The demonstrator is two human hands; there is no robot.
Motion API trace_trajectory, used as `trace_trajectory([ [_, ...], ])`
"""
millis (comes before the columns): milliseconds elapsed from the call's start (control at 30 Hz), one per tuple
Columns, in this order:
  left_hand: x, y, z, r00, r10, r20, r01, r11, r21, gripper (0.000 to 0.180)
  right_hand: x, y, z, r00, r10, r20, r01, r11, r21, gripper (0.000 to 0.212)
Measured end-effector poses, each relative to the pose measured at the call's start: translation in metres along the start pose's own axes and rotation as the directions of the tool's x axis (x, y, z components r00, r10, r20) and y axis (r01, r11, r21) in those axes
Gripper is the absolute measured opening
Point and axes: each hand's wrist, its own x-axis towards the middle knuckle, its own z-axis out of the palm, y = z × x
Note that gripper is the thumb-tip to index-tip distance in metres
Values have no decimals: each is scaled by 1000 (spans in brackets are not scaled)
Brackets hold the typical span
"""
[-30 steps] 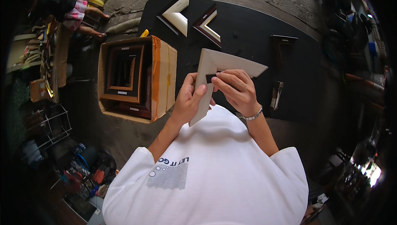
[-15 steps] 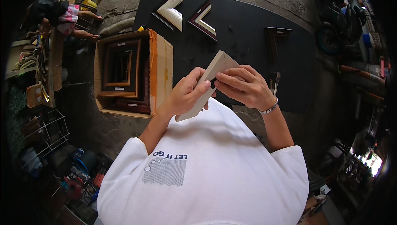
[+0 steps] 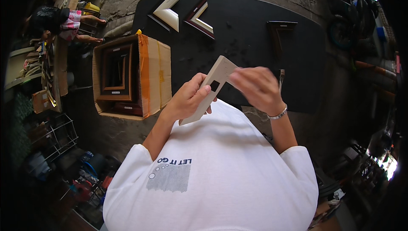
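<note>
My left hand (image 3: 190, 96) is closed around a pale wooden picture frame corner (image 3: 205, 103), thumb on top, held tilted above my lap. A small black square patch (image 3: 215, 85) sticks to its pale face, close to my left thumb. At the piece's upper right end is my right hand (image 3: 255, 85), its fingers smeared by motion; whether they touch the wood I cannot tell. Beyond, on the black table (image 3: 242, 48), lie a silver-and-black frame corner (image 3: 169, 13), a dark red one with a gold inner edge (image 3: 199, 20) and a dark brown one (image 3: 279, 29).
Left of the table stands an open cardboard box (image 3: 155, 76) with dark wooden frames (image 3: 111, 95) in it. A brush-like tool (image 3: 281, 78) lies near my right wrist. Another person (image 3: 70, 25) is at the far left. A motorcycle (image 3: 342, 31) stands at the far right.
My right hand has lifted off the black patch and moved toward the piece's upper right end, leaving the patch in plain view. My left hand keeps its hold.
</note>
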Motion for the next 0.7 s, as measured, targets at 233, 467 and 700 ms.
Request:
trace_trajectory([
  [233, 12, -10, 14, 997, -12, -79, 8, 999, -52, 28, -213, 76, -9, 65, 988, -139, -930, 9, -368, 56],
  [467, 21, -10, 36, 997, -32, -77, 27, 997, -73, 28, -256, 93, 17, -88, 988, 130, -847, -6, -532, 49],
  [700, 21, -14, 48, 994, 3, -113, -7, 999, -34, 29, -245, 120, 15, -35, 983, 178, -871, 57, -488, 49],
])
